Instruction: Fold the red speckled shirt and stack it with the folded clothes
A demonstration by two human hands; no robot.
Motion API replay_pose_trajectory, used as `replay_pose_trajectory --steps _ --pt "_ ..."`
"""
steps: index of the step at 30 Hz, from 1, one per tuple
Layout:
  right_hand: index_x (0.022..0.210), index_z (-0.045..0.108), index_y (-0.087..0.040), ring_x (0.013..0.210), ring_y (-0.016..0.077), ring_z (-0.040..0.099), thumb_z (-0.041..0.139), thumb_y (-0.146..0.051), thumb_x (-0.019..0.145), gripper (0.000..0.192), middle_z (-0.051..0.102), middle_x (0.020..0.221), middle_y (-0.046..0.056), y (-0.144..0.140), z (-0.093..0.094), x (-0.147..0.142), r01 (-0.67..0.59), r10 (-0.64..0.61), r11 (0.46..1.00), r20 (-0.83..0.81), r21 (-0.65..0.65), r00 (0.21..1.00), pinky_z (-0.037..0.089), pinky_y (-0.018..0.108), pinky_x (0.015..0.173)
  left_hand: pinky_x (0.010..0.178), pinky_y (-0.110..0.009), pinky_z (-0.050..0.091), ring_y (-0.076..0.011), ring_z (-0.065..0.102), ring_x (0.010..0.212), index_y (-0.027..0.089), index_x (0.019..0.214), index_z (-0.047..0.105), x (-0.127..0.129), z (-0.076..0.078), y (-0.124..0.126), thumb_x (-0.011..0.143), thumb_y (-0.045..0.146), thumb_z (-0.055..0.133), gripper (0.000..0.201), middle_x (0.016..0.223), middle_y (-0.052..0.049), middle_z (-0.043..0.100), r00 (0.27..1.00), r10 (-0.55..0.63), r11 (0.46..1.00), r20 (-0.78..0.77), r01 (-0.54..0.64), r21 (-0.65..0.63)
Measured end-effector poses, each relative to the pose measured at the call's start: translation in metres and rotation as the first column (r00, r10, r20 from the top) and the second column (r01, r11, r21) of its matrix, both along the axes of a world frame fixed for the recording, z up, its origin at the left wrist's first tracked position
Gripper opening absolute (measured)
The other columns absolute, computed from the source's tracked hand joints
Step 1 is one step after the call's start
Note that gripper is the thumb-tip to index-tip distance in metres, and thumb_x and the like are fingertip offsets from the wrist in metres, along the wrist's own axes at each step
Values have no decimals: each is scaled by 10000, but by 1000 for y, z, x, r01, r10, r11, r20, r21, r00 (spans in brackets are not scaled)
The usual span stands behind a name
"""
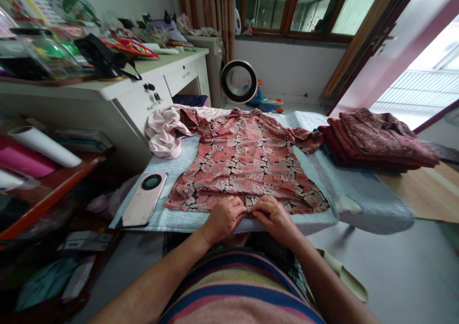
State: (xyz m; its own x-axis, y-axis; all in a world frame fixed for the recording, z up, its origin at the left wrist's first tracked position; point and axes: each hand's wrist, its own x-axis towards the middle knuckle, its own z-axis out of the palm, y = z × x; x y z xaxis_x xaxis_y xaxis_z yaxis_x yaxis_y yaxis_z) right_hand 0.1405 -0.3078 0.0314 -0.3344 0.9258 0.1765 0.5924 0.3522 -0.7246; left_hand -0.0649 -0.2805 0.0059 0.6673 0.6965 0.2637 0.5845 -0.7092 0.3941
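A red floral shirt [247,147] lies spread out on a table with a light blue cover [186,163], its collar pointing away from me and its hem toward me. My left hand [226,216] pinches the near hem close to the middle. Just beside it, my right hand [273,215] grips the same hem with its fingers closed. Only a small gap separates the two hands. Both sleeves stretch out sideways, and the left one meets a crumpled pale pink cloth [165,131]. A phone [145,199] with a round black camera ring rests left of the shirt.
Folded dark red clothes [380,139] are stacked on the right. On the left stands a cluttered white desk [132,106], with an orange-edged shelf [53,195] holding rolls nearer to me. A washing machine door [239,81] hangs open beyond the table. A slipper [344,276] lies on the floor.
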Motion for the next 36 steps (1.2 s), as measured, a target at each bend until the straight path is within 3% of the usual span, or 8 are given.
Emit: replay_pose_trajectory --steps 7,14,16,18,20,23,28,36 --pt "877 742 -225 878 181 546 623 -144 887 145 640 878 33 0 -8 -3 -13 11 1000 81 25 997 404 316 799 747 -284 442 -165 578 811 198 989 612 1 6 -2 912 159 550 107 858 -16 636 993 90 990 74 -81 -115" --pt "891 742 -227 879 176 573 567 -166 912 186 661 889 33 7 9 12 -138 139 990 105 -20 985 425 306 819 805 -278 464 -176 589 922 218 993 667 -5 23 9 871 103 528 218 957 -37 634 994 -107 982 -22 103 -156" --pt "879 725 -218 891 185 572 552 -182 911 179 657 905 43 13 9 25 -18 13 999 119 37 993 431 313 827 840 -287 472 -182 594 946 212 1004 662 -12 26 18 870 109 531 214 986 -44 635 999 -38 991 -12 36 -127" --pt "912 714 -209 940 220 550 565 -204 893 150 643 947 68 20 5 42 171 -200 972 189 160 961 424 349 857 902 -339 468 -217 586 1006 203 1070 643 -24 29 27 869 137 550 231 1062 -71 628 989 144 989 -18 -144 -13" --pt "997 704 -191 981 255 520 581 -219 872 178 623 1007 100 25 -2 57 326 -398 903 260 280 880 412 390 896 947 -416 451 -274 561 1065 189 1174 608 -38 31 36 852 169 584 324 1143 -112 607 934 354 928 -57 -343 145" --pt "1090 685 -187 1013 277 498 602 -234 845 264 613 1073 112 28 -12 76 385 -504 852 355 356 787 394 404 906 935 -457 441 -322 549 1071 159 1206 595 -58 32 45 825 165 587 381 1135 -139 611 847 502 850 -176 -445 281" --pt "1064 697 -198 944 250 506 545 -157 830 282 647 995 86 24 -18 92 376 -513 854 465 359 721 368 368 853 865 -432 439 -301 592 973 166 1120 634 -72 28 45 831 101 494 327 995 -111 659 813 497 859 -303 -411 304" --pt "966 722 -221 937 241 538 491 -83 778 328 671 966 73 19 -17 113 403 -498 867 486 293 718 369 352 836 824 -382 451 -250 600 909 187 851 643 -89 28 47 791 41 441 256 931 -85 664 869 466 875 -166 -425 230"
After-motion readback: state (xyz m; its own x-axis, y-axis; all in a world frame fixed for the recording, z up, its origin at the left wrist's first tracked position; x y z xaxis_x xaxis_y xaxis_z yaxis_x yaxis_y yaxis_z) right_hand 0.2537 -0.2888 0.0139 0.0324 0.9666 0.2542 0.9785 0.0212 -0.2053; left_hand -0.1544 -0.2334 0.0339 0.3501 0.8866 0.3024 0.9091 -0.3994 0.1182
